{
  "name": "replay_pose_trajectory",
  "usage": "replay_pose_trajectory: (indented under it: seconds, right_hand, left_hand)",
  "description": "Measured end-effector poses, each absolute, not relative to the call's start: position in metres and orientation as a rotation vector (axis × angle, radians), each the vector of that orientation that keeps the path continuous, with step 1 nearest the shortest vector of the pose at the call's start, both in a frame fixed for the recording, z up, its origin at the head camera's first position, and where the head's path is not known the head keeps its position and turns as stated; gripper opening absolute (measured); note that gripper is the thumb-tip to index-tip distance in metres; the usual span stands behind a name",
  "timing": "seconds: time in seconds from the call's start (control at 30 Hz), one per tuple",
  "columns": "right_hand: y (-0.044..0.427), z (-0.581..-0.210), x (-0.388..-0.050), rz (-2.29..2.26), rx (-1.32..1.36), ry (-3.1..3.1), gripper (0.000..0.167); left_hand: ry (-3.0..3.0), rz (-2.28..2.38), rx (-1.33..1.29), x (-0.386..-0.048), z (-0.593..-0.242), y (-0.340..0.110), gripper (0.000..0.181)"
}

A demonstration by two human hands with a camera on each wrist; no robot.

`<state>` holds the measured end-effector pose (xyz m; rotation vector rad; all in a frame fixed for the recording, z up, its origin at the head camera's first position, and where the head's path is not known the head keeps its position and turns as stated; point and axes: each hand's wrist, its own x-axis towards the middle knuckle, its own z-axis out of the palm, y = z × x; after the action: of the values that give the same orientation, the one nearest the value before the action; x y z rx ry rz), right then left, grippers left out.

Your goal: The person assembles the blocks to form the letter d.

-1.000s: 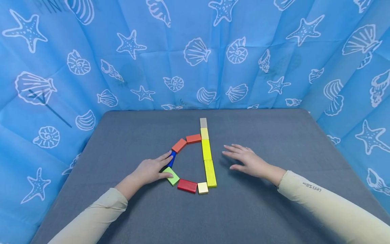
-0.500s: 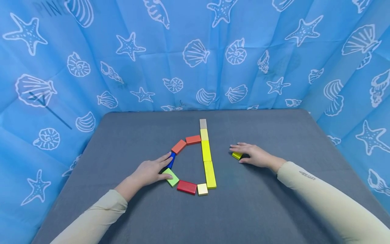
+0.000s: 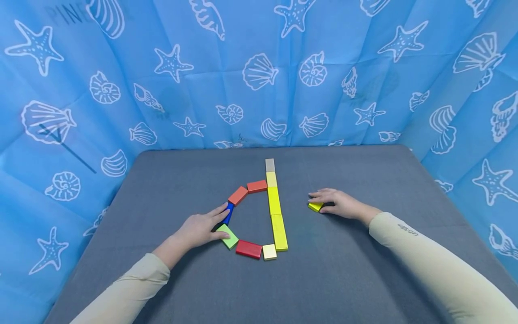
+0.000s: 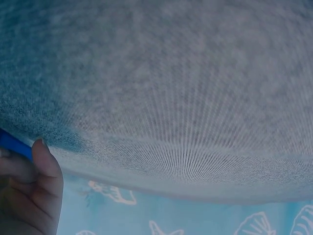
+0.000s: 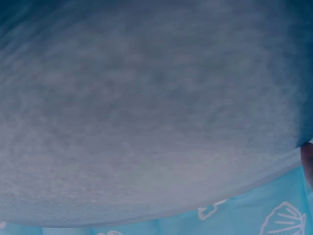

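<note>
Flat coloured blocks on the table form an outline like a lowercase d. My left hand [image 3: 197, 229] rests on its left side, fingertips on the blue block [image 3: 228, 214] and thumb on the light green block [image 3: 228, 236]. In the left wrist view, the blue block [image 4: 14, 145] shows beside the fingers. Right of the outline, my right hand [image 3: 338, 204] pinches a yellow block [image 3: 315, 206] between thumb and fingers, partly hidden under them. In the right wrist view only a fingertip [image 5: 307, 159] shows.
The outline's upright has two long yellow blocks [image 3: 274, 200], a pale yellow one [image 3: 271, 179] and a beige one [image 3: 270, 165]. Orange blocks [image 3: 238, 196], a red block [image 3: 248, 249] and a cream block [image 3: 269, 252] complete the curve. A blue shell-patterned curtain [image 3: 259, 103] surrounds the grey table [image 3: 344, 279].
My right hand, earlier with spread fingers and no block visible, has shifted slightly right and now pinches the yellow block. The left hand stays on the blue and light green blocks.
</note>
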<state>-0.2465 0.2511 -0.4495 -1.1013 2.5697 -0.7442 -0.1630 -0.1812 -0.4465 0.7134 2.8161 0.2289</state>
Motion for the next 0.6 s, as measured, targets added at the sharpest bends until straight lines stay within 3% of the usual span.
replay_pose_trajectory:
  seconds: [0.33,0.6]
  right_hand:
    - [0.254,-0.447,-0.245,-0.869,-1.186,2.583,0.028]
    - [0.243,-0.446,-0.219,-1.069,-1.267,2.609,0.023]
  left_hand:
    - [2.819,0.219,0.719,-0.163,-0.447,-0.182,0.077]
    - [2.819,0.206,0.706,-0.163,-0.444,-0.181,0.077]
